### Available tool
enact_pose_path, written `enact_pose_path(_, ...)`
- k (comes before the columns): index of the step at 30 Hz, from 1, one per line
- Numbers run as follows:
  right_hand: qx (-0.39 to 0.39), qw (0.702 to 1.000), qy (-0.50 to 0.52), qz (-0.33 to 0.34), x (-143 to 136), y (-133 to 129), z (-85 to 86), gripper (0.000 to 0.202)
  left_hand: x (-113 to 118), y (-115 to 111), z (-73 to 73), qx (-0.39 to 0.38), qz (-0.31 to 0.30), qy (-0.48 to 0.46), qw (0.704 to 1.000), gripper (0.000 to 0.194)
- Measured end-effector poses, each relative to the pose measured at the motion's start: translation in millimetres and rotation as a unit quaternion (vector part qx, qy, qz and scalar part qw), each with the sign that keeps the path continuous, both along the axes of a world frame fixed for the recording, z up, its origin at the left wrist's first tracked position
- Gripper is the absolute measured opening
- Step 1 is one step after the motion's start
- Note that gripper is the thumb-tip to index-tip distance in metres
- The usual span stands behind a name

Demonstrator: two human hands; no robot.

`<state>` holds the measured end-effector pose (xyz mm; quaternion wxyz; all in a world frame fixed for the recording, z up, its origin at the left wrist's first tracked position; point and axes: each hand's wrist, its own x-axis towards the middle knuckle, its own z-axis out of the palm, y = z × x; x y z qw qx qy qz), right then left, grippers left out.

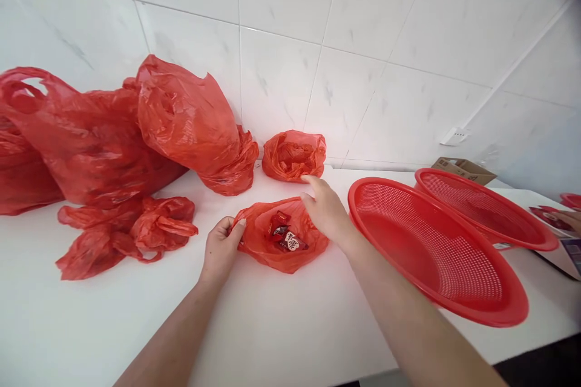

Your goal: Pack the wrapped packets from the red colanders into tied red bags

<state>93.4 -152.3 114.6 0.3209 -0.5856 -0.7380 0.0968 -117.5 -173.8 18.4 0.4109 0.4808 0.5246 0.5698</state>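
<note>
A red plastic bag (263, 256) lies opened out on the white table in front of me, with several small wrapped packets (290, 240) in dark red and white inside. My left hand (223, 246) pinches the left rim of this bag between thumb and fingers. At its right back rim is my right hand (327, 208), thumb and index finger spread apart, its other fingers hidden. Just behind, near the index fingertip, a second red plastic bag (295, 157) stands with its mouth open against the wall.
Large filled red bags (95, 139) and smaller knotted red bags (158, 224) sit to the left. On the right are two red plastic baskets (408, 242), one behind the other. A cardboard box (467, 170) stands farther back; another person's hand (572, 219) shows at the right edge.
</note>
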Motion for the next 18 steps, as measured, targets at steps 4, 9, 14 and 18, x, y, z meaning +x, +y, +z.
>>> enact_pose_path(4,0.0,0.986,0.121,-0.118,19.0,-6.0,-53.4,0.053,1.2,-0.4,2.7,-0.003,0.008,0.004,1.0,0.032)
enact_pose_path(9,-0.099,0.959,0.202,-0.172,40.6,-3.0,-98.0,0.063,1.8,-0.7,4.6,-0.015,0.017,0.001,1.0,0.032)
enact_pose_path(14,-0.124,0.918,0.33,-0.178,46.8,-0.7,-104.8,0.045,2.1,0.7,3.1,-0.031,0.011,0.008,0.999,0.031)
enact_pose_path(18,-0.096,0.893,0.408,-0.163,41.8,-1.6,-103.0,0.049,3.8,1.8,4.1,-0.052,-0.006,0.017,0.999,0.034)
